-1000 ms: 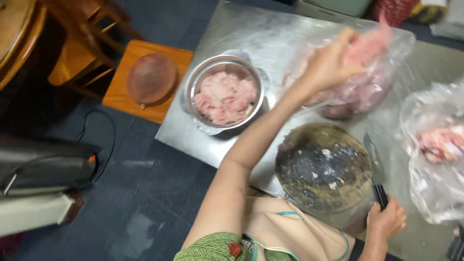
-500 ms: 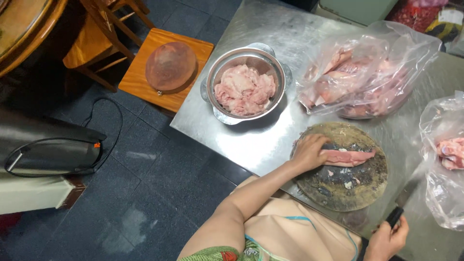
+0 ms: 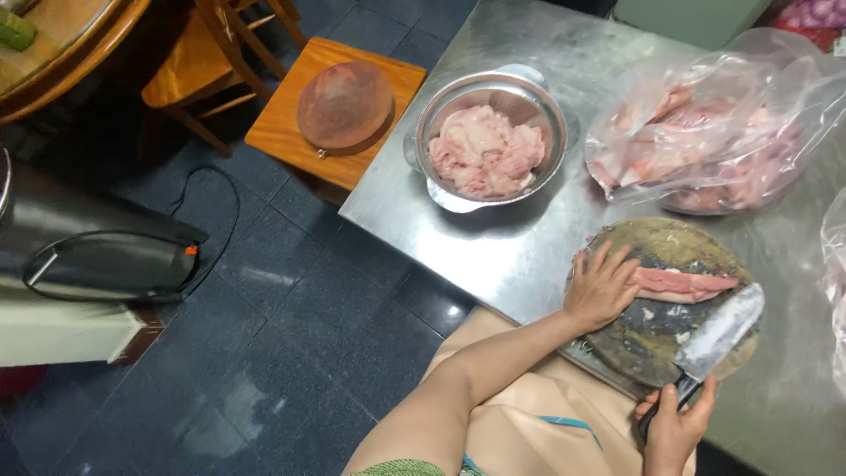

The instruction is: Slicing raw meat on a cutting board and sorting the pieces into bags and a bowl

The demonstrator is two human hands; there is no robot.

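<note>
A long strip of raw meat (image 3: 683, 284) lies across the round chopping board (image 3: 648, 353), pale pink with lighter streaks running along its length and a slightly darker edge on the side nearer the person. It lies flat, its one end under the left hand (image 3: 602, 287) and its other end pointing toward the far rim of the board. The left hand presses down on that end with fingers spread apart, the palm resting on the board's edge. The board is dark, worn and speckled with small pale scraps.

The right hand (image 3: 676, 432) is closed around the dark handle of a cleaver (image 3: 716, 334), whose broad grey blade lies over the near part of the board, just beside the strip, apart from it as far as can be seen.

The board sits at the near edge of a steel table (image 3: 493, 220). Farther along stands a metal bowl (image 3: 490, 139) heaped with pale pink cut meat. To the right of it a clear plastic bag (image 3: 714, 123) holds more raw meat. Beyond the table's end, a wooden stool (image 3: 282, 132) carries a round brownish lid (image 3: 345, 104).
</note>
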